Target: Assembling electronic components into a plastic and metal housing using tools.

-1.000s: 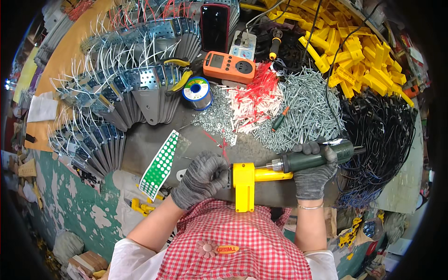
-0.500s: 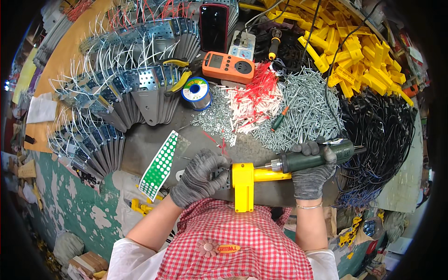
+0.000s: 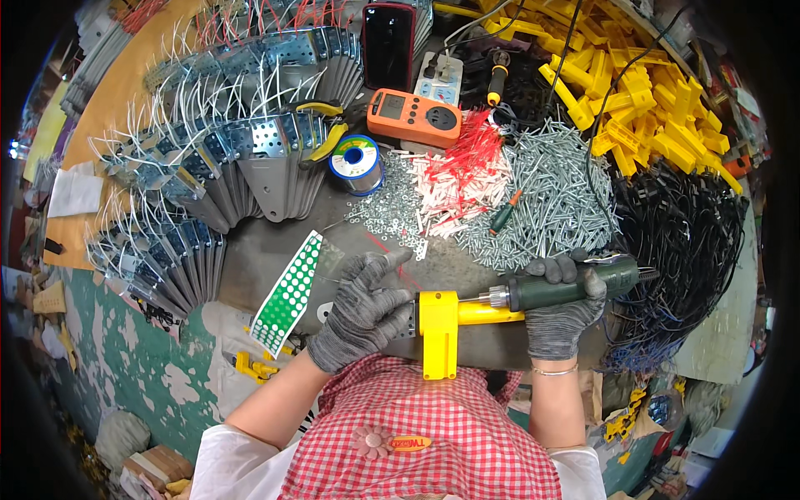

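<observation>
My right hand (image 3: 557,321), in a grey knit glove, is wrapped round a dark green electric screwdriver (image 3: 554,289). The tool lies nearly level, and its bit points left into a yellow plastic housing (image 3: 437,333). Over a grey metal plate (image 3: 324,312) joined to the housing's left side lies my gloved left hand (image 3: 360,315). Its thumb and lower fingers close on the plate beside the housing, while the forefinger reaches forward. Most of the plate is hidden under this hand. Thin red wires (image 3: 403,271) stick out just beyond the fingertips.
A green-and-white dotted card (image 3: 287,296) lies left of my left hand. Beyond are a solder spool (image 3: 356,165), an orange meter (image 3: 414,118), a screw pile (image 3: 554,200) and red-and-white parts (image 3: 454,196). Black cables (image 3: 679,258) lie right, yellow parts (image 3: 658,100) far right, wired brackets (image 3: 267,171) left.
My left forefinger has lifted and straightened forward. The screwdriver and yellow housing have shifted very slightly right in the picture, along with the bench items.
</observation>
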Motion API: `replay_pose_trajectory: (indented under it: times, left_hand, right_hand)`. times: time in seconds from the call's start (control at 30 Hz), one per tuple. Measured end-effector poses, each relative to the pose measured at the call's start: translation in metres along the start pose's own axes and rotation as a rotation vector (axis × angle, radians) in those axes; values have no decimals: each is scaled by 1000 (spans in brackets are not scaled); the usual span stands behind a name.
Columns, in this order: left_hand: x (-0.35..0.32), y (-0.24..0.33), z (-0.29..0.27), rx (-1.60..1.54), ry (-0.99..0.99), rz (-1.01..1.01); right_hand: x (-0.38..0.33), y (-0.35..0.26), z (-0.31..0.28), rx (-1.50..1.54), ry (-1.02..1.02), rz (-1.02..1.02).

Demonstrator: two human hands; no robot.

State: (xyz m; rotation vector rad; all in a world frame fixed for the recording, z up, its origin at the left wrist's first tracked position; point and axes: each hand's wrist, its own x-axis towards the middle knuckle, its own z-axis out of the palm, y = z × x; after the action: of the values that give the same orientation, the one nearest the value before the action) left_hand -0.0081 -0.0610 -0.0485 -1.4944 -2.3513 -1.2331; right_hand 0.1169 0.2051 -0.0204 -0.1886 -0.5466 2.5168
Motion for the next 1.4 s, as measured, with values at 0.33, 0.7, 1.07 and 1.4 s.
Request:
replay_pose_trajectory:
  times: [0.33, 0.7, 1.07, 1.4]
  left_hand:
    - [34, -23, -26, -138, -339, -136]
    - [70, -30, -13, 347, -293, 155]
    - [95, -22, -10, 590, -712, 399]
    - [-30, 26, -5, -287, -3, -213]
  right_hand:
    - [-7, -14, 11, -26, 115, -43]
    - [-43, -17, 1, -43, 140, -83]
    - [-45, 7, 4, -11, 119, -76]
    - [-42, 5, 3, -17, 139, -53]
